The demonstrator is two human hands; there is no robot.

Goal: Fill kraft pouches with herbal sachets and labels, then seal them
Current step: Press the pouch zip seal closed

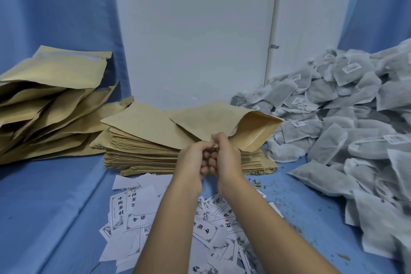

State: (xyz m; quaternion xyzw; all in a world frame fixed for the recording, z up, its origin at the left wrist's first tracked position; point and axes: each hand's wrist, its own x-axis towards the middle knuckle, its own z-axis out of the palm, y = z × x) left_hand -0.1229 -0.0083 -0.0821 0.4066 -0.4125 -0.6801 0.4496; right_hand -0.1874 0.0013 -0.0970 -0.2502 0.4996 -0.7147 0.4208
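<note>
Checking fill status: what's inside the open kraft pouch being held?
Only bare tan lining shows inside the open brown kraft paper pouch; its deeper end is covered by its own wall.

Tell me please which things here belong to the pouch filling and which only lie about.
For the job: open pouch held by the left hand and right hand; flat pouch stack; sachet heap; labels; pouch pile at left.
Lying about: herb crumbs; white panel; metal bracket; blue cloth.
</note>
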